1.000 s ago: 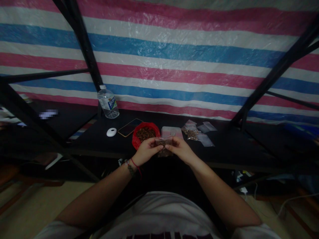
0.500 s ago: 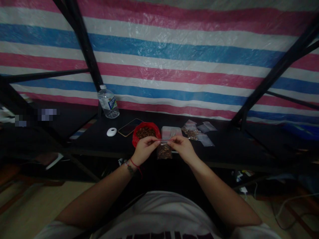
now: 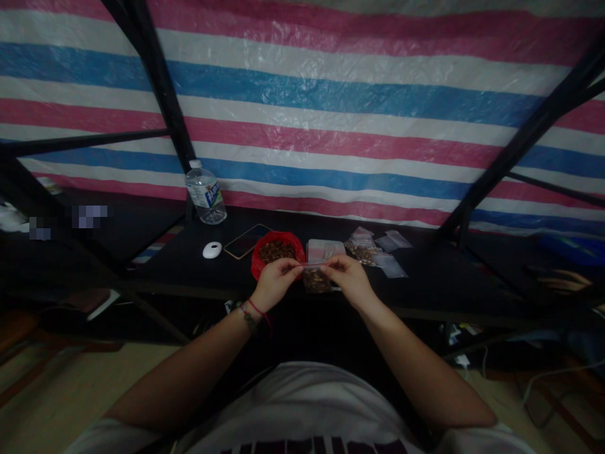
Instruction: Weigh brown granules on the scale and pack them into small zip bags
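- Fingers [image 3: 289, 267] of the left hand [image 3: 271, 285]: closed in a pinch, thumb against fingers, on the left end of the small clear bag's top edge.
- Right hand [image 3: 352, 281]: thumb and fingers likewise clamped on the right end of that edge.
- Small clear bag [image 3: 317, 281]: lower center of the frame, hanging between the hands; brown pieces inside.
- Red container [image 3: 297, 244]: left of center, holding brown pieces; its near right part is hidden by the left hand.
- Pale flat device [image 3: 319, 246]: center, directly behind the bag; its near side is partly covered by hands and bag.
- Filled bags [image 3: 363, 254] and flat clear bags [image 3: 393, 266]: right of center.
- Phone [image 3: 248, 242], white oval object [image 3: 212, 250] and bottle [image 3: 207, 197]: left of center, clear of both hands.
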Motion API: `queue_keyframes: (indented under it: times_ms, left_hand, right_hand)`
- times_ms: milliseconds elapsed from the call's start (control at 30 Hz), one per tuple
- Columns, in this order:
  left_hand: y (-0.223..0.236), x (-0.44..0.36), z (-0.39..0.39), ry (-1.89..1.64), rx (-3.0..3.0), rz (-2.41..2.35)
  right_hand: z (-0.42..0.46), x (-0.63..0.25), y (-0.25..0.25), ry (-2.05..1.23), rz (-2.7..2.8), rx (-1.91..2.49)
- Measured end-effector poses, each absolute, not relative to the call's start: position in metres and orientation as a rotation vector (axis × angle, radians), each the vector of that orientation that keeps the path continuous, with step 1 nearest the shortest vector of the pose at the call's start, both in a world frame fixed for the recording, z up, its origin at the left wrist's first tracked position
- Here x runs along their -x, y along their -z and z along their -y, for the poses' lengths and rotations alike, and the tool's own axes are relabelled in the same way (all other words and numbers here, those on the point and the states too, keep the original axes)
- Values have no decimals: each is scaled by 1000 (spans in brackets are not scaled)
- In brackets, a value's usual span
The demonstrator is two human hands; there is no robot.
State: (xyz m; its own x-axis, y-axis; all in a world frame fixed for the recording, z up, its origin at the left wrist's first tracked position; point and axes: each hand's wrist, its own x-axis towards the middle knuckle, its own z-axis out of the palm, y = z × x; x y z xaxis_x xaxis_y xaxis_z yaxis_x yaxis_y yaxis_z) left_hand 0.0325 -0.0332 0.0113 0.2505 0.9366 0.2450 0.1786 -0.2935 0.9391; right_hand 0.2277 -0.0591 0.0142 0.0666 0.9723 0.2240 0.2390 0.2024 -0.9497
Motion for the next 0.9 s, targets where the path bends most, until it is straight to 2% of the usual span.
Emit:
queue_keyframes:
  times_ms: [200,600,900]
  left_hand:
    - [-11,-30,34,-1139,-1778,-1076]
    - [-10,-31,40,-1155,-1827,-959]
    - [-7,-30,40,-1153,-1850,-901]
  right_hand:
    - [59,-228,-14,-842,1413,1226]
    - [65,-223,-20,-1028,1385,1148]
    - [68,-222,-21,-880,1532,1224]
